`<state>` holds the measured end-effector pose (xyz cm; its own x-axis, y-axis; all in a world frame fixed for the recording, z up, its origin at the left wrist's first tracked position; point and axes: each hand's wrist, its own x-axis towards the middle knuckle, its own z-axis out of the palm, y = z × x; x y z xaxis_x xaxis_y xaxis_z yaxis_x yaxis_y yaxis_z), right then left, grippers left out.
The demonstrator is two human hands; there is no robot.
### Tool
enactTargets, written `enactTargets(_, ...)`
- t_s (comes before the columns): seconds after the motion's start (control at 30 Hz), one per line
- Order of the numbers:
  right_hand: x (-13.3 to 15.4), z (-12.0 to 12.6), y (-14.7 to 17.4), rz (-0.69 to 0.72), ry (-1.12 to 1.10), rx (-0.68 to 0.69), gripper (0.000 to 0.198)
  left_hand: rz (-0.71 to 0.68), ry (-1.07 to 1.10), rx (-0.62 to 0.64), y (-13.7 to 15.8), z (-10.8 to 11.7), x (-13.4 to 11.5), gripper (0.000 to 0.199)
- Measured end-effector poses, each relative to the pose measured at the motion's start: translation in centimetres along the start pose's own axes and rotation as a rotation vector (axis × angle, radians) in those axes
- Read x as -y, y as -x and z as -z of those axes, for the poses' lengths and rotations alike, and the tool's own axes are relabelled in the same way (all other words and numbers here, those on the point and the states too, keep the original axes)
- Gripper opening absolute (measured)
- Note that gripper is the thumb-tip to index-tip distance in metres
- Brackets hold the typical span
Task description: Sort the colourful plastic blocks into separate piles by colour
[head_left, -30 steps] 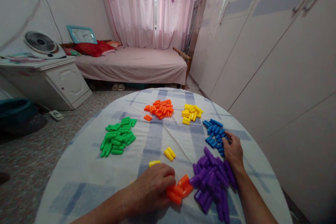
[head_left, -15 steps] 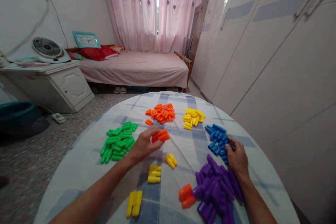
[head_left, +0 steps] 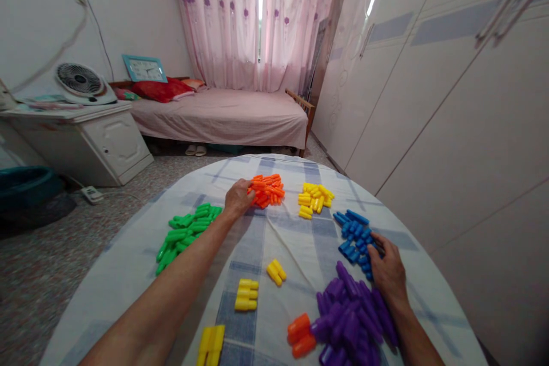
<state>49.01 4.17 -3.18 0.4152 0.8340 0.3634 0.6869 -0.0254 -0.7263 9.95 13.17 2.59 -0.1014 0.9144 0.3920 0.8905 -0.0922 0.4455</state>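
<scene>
Orange pile (head_left: 268,190), far side of the table, and the left hand (head_left: 238,199) is right at its near-left edge, arm stretched out long across the cloth, fingers curled against the orange pieces; whether it grips any, cannot tell. Just left of that hand, the green pile (head_left: 185,231). Beyond the orange heap to the right, the yellow pile (head_left: 314,199). The right hand (head_left: 388,271) lies flat and relaxed, fingers spread, gripping nothing, fingertips touching the blue pile (head_left: 355,233), wrist alongside the purple pile (head_left: 349,317). Loose yellow pieces (head_left: 246,295) and a few orange ones (head_left: 300,335) lie nearer the body on the checked tablecloth (head_left: 128,286).
</scene>
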Motion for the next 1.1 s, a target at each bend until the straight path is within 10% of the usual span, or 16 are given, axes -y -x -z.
enactTargets(0.17, -0.1, -0.1, 0.0, 0.007, 0.002, -0.002, 0.048, -0.017, 0.043, -0.029, 2.2, 1.7, -0.2, 0.032)
enactTargets(0.5, 4.9, 2.6, 0.6, 0.068, -0.169, -0.133, 0.042, 0.033, 0.504, 0.153, 18.0, 3.9, -1.0, 0.035)
enactTargets(0.8, 14.8, 1.6, 7.3, 0.517, 0.007, 0.729, 0.032, 0.262, 0.863, 0.029, 14.8, 1.5, -5.3, 0.035)
enactTargets(1.1, 17.3, -3.6, 10.8, 0.752, 0.391, 0.862, 0.031, 0.356, 1.209, 0.205, 13.9, 1.6, -3.2, 0.041)
